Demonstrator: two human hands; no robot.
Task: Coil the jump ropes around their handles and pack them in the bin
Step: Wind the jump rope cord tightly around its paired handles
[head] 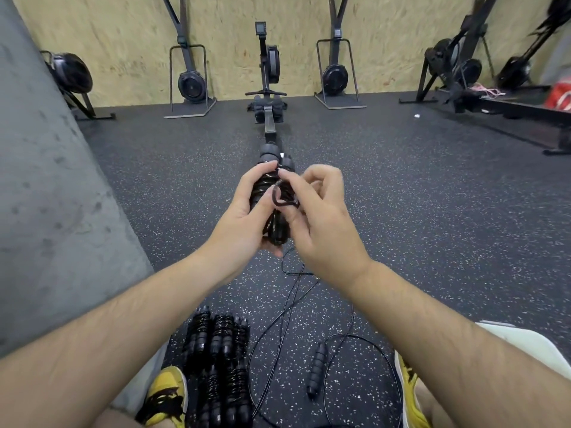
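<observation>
Gym floor (417, 196), jump rope (276, 233) in hands (244, 217) (324, 223)

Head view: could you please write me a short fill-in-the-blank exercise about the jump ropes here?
1. The coiled ropes lie beside the shoe on the person's ___ side.
2. The loose handle lies on the ___.
3. The held jump rope is ___ in colour.
4. The right shoe is ___ in colour.
Missing words: left, floor, black, yellow.

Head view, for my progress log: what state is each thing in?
held jump rope: wound around its handles, one loop sticking out.
left hand: grips the wound handles.
right hand: pinches the rope's loop.
finished bundles: wound, lying on the floor.
loose jump rope: uncoiled, sprawled on the floor.
</observation>
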